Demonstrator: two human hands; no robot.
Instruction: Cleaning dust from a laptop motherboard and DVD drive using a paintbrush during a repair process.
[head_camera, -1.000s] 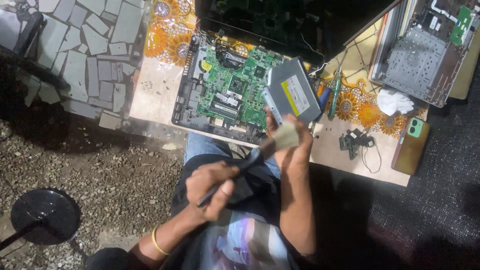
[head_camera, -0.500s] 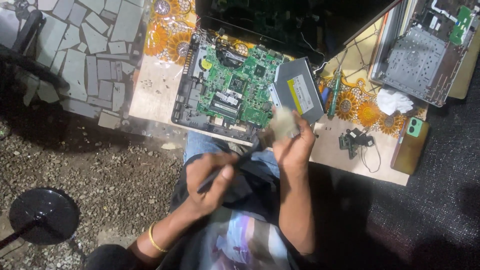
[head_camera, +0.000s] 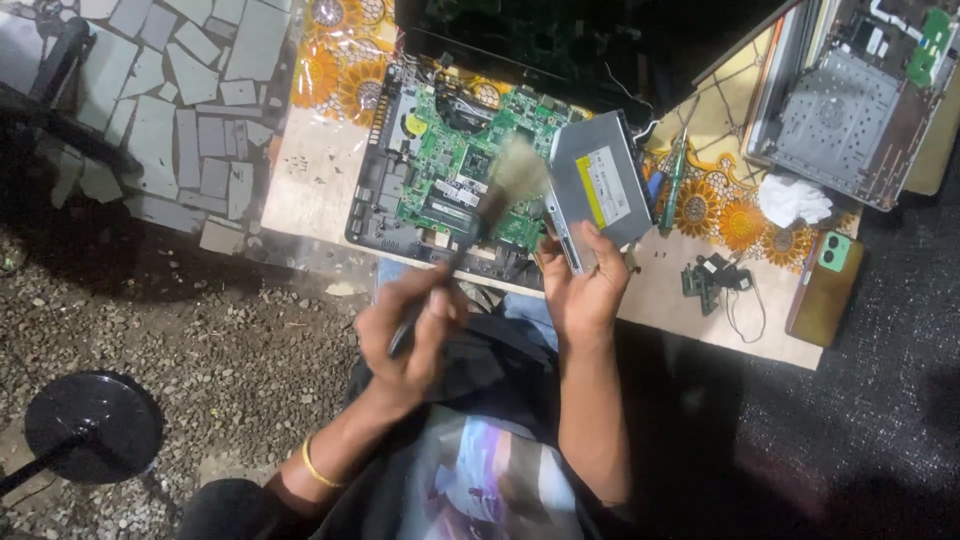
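Green circuit board (head_camera: 470, 170); grey drive (head_camera: 598, 185), yellow stripe; sunflower-patterned tablecloth (head_camera: 340, 55); green phone (head_camera: 825, 285).

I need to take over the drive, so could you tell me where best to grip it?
Judging by its pose, take the grey optical drive by its far short edge, coming from the table side. It is a flat slab tilted up, and the right hand covers its near end, so the far edge stays free.

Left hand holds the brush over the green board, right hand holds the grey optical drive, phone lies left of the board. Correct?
Not quite: in the head view the phone lies right of the green board. Left hand does hold the brush; right hand holds the grey optical drive.
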